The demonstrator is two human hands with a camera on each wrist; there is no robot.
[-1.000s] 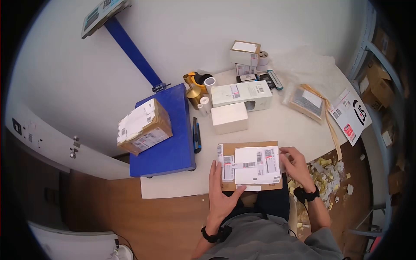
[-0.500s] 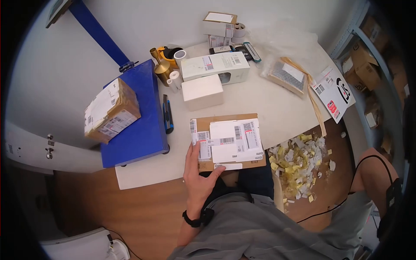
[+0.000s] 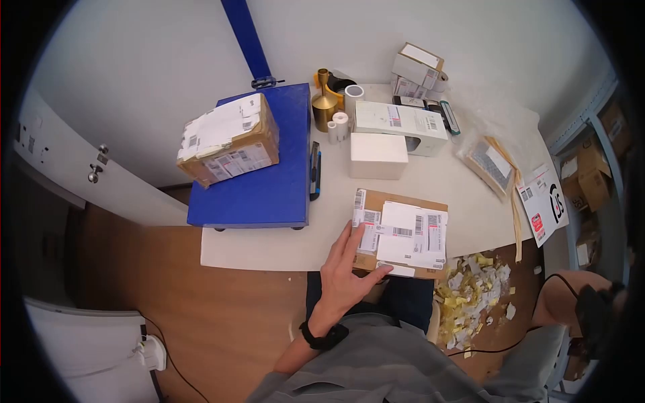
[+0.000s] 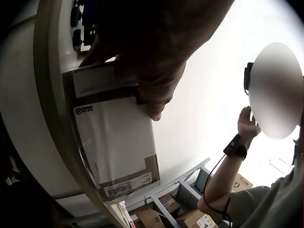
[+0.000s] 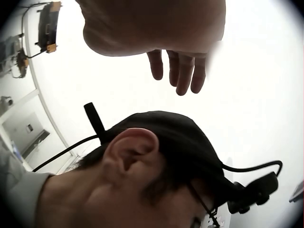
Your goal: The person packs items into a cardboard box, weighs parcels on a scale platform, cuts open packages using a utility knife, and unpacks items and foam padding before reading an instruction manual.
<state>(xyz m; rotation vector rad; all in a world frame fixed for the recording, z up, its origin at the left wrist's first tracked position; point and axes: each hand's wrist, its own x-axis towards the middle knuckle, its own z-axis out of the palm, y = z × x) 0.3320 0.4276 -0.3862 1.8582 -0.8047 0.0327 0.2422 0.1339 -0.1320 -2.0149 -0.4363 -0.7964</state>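
Observation:
A flat brown cardboard parcel [image 3: 437, 203] lies at the table's front edge, its top largely covered by white paper and barcode labels [image 3: 403, 231]. My left hand [image 3: 341, 275] rests at its near left corner. Its fingers lie fairly straight along the left side and the thumb touches the near edge. The left wrist view shows that thumb [image 4: 156, 111] over the parcel's edge. Away from the table, my right hand [image 5: 156, 28] is raised beside the head, fingers loosely extended and holding nothing.
On the left a blue platform scale [image 3: 262, 195] carries a taped carton [image 3: 228, 144]. A box cutter [image 3: 315, 171] lies beside it. A white box [image 3: 378, 156] stands behind the parcel. Paper scraps [image 3: 470, 295] cover floor at the right, near shelves [image 3: 605, 141].
My right hand has left the parcel's right side and risen to the head. The left hand stays at the parcel's left corner while the head view shifts.

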